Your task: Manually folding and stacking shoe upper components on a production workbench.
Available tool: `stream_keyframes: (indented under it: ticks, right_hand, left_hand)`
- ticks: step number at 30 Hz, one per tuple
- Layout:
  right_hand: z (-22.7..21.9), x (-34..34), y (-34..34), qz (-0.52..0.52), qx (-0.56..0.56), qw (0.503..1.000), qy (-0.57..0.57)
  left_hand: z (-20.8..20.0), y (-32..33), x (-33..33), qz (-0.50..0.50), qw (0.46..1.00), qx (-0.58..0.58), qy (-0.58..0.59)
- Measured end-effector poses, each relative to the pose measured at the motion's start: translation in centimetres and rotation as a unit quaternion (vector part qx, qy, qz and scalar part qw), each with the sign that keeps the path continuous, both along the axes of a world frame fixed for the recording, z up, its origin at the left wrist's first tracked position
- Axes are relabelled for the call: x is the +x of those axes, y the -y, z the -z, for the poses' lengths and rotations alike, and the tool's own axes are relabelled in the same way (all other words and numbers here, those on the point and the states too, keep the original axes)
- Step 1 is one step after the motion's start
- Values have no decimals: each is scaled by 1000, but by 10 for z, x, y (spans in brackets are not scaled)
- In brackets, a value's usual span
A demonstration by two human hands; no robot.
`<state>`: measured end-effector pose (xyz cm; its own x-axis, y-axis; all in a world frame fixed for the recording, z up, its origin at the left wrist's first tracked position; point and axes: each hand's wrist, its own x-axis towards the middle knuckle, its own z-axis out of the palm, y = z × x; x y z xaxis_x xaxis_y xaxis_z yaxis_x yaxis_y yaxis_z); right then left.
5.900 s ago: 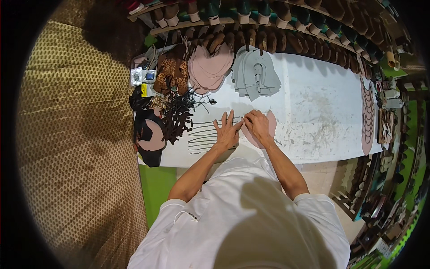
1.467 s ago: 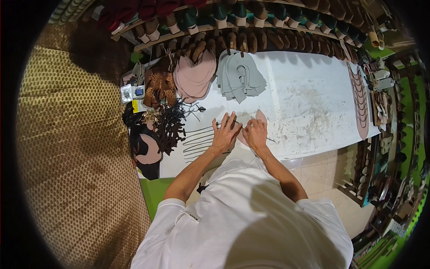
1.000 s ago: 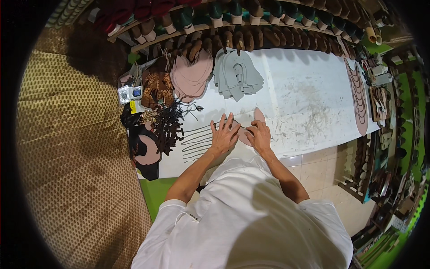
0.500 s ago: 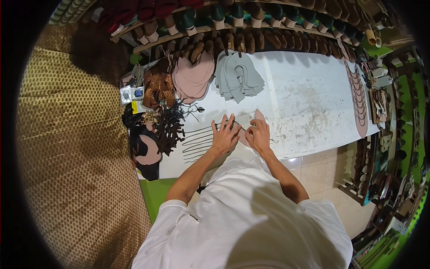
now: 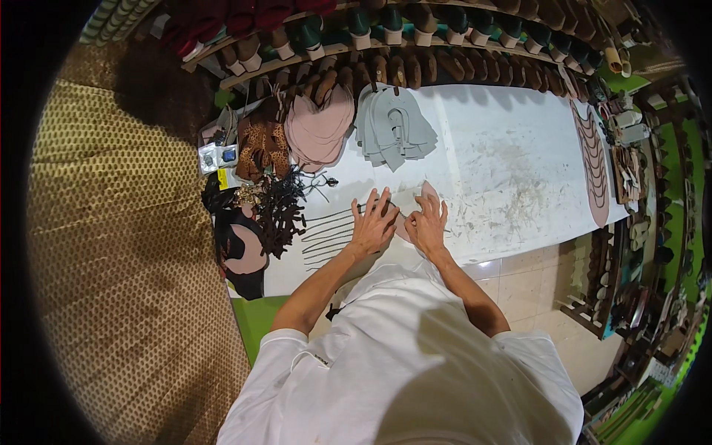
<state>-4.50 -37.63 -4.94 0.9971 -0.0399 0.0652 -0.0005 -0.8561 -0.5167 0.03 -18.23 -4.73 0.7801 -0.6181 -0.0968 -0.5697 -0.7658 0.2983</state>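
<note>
A pink sole-shaped piece [image 5: 401,229] lies on the white table at its near edge, partly hidden under my hands; its pointed tip shows beyond my right fingers. My left hand [image 5: 374,224] rests with fingers spread, pressing down at the left of this piece. Thumb and forefinger of my right hand [image 5: 426,228] pinch together over the piece, its other fingers raised. A thin dark cord [image 5: 395,208] runs from under my left fingertips to that pinch. Left of my left hand, several similar dark cords [image 5: 326,236] lie side by side in rows.
Pink cut pieces [image 5: 319,130] and grey cut pieces [image 5: 397,130] are piled at the back of the white table [image 5: 512,170]. A heap of dark straps [image 5: 280,222] lies on the left. A long pink piece with dark wavy lines [image 5: 591,167] lies far right. Racks of shoes [image 5: 426,33] stand behind.
My right hand has shifted slightly and its outer fingers have lifted and spread, while thumb and forefinger stay pinched. My left hand has barely moved.
</note>
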Motion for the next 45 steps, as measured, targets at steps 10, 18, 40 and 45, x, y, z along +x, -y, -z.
stream_keyframes:
  ticks: [10,18,40,45]
  right_hand:
    - [0,1,2,-3,15,1000,-12]
    - [1,4,8,-12,16,1000,-14]
    - [5,9,15,-27,-26,999,-38]
    - [5,8,16,-38,-37,998,-13]
  left_hand:
    - [1,4,-6,20,999,-16,27]
    - [-5,6,-11,15,999,-42,16]
    - [-1,10,-23,-27,997,-37,-54]
    - [-6,12,-19,27,1000,2,8]
